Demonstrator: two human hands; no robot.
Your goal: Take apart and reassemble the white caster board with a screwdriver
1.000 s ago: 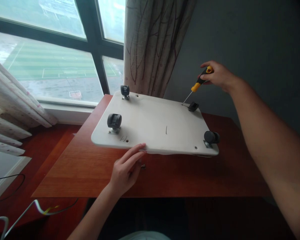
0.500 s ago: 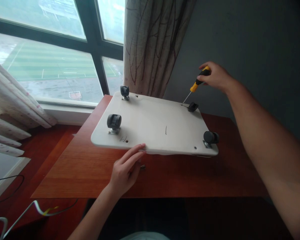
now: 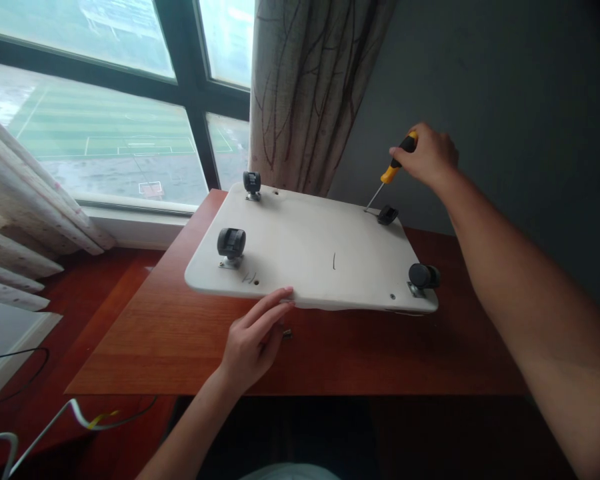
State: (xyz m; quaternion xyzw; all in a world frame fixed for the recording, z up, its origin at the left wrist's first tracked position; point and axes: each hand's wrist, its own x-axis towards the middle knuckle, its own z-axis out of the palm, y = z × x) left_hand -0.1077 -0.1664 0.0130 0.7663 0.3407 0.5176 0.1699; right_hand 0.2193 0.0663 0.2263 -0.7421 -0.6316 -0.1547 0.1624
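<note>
A white board (image 3: 300, 247) with several black caster wheels on its upper face lies over the wooden table. My right hand (image 3: 427, 153) is closed round the handle of a yellow and black screwdriver (image 3: 389, 175). The screwdriver slants down, its tip at a hole near the board's far edge, beside the far right caster (image 3: 387, 215). At the near edge, the fingers of my left hand (image 3: 255, 337) grip the board's rim. Small metal pieces (image 3: 287, 333) lie on the table just right of my left hand.
The brown table (image 3: 145, 347) extends beneath the board. Behind it hang a patterned curtain (image 3: 305, 93) and a grey wall (image 3: 480, 100). A window is at the upper left. White and black cables (image 3: 75, 410) are at the lower left.
My right hand has turned about the screwdriver handle, its fingers now placed differently. The screwdriver tip stays at the same hole. My left hand keeps its place on the board's edge.
</note>
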